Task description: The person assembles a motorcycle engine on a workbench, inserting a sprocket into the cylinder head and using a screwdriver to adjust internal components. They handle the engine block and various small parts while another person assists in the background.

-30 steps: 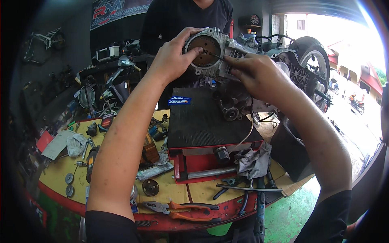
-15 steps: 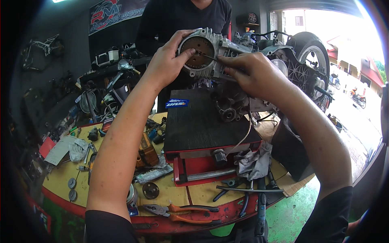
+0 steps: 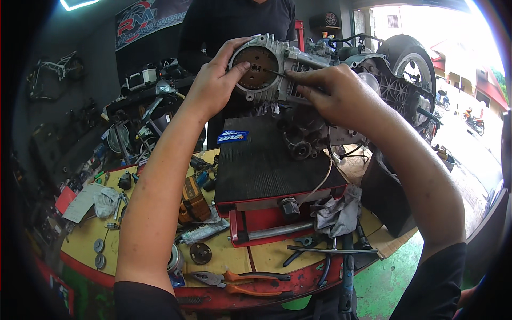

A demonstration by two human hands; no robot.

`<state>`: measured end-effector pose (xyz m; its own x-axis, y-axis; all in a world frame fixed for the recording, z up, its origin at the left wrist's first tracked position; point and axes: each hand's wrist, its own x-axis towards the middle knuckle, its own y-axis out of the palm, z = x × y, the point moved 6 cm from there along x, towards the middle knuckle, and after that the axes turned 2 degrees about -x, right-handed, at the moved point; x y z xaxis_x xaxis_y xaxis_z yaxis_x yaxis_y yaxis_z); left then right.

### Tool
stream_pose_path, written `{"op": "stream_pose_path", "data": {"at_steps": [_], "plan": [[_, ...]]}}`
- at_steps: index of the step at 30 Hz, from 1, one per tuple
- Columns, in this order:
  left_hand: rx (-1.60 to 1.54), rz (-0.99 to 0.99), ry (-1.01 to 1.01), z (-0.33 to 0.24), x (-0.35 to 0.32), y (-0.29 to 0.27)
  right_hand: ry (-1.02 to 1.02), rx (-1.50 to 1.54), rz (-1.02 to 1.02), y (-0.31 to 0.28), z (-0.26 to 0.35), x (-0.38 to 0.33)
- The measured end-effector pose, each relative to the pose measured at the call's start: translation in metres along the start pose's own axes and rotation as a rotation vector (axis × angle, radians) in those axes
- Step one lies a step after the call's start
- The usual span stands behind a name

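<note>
The left hand (image 3: 216, 80) grips the rim of a cast-aluminium engine cover (image 3: 266, 72), fingers curled over its top edge and the thumb pressed on the rusty brown round plate (image 3: 257, 68) set in its face; the cover is held up in the air, above the far end of the black ribbed rubber mat (image 3: 266, 162). The right hand (image 3: 333, 93) is closed tightly round a thin metal tool (image 3: 277, 73), its tip touching the plate near the centre hole. Just behind the cover stands a scooter engine (image 3: 341, 58) with a spoked rear wheel (image 3: 408, 66). The mat tops a red steel stand (image 3: 266, 226) on a round yellow table (image 3: 234, 256). Near the mat's front edge lie a crumpled grey rag (image 3: 336, 213), orange-handled pliers (image 3: 242, 280) and a dark round disc (image 3: 200, 253). A person in a black shirt (image 3: 234, 24) stands beyond the cover.
</note>
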<state>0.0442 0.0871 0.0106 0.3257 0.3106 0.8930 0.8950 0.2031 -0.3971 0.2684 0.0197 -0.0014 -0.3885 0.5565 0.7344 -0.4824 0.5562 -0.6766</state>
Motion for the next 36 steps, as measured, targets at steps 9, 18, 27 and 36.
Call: {"op": "stream_pose_path", "data": {"at_steps": [9, 18, 27, 36], "plan": [[-0.060, 0.054, -0.071, 0.002, -0.001, 0.002, 0.004, 0.023, -0.005, 0.003, 0.000, 0.002], [-0.016, 0.037, -0.082, -0.001, -0.001, 0.003, -0.024, 0.010, -0.006, 0.003, 0.000, 0.004], [0.144, -0.035, 0.027, -0.008, -0.002, 0.002, -0.051, 0.014, -0.027, 0.003, 0.004, 0.003], [0.183, -0.069, 0.051, -0.011, -0.003, 0.004, -0.061, 0.023, -0.037, 0.004, 0.003, 0.002]]}}
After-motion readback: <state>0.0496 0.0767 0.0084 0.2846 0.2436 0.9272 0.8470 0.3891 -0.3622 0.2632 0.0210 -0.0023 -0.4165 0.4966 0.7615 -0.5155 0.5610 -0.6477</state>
